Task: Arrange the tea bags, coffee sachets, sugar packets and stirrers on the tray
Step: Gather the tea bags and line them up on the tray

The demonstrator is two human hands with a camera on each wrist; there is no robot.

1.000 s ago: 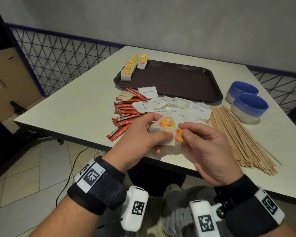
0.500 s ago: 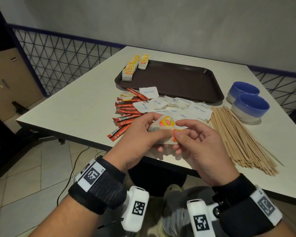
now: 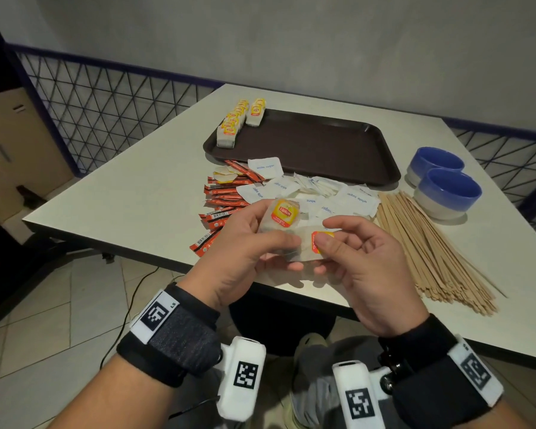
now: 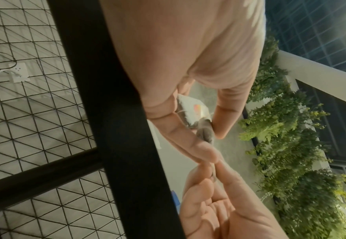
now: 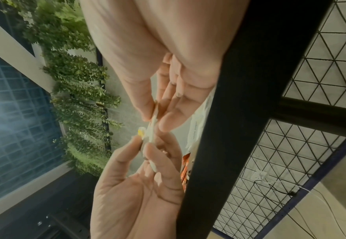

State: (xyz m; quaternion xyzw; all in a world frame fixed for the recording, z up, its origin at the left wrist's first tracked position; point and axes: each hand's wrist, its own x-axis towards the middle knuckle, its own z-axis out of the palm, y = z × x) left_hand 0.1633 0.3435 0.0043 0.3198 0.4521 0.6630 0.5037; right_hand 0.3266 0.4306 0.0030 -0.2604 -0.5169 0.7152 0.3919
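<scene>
Between both grips, above the tabletop edge, the left hand is holding one tea bag; the right hand, shifted inward, is pinching another, aligning them for the tray beyond.

Tea bags part sorted, the rest loose by the tray

White paper tea bags with yellow-red tags are held above the table edge; more line the dark brown plastic tray; orange coffee sachets, white sugar packets and wooden stirrers lie beside it.
</scene>
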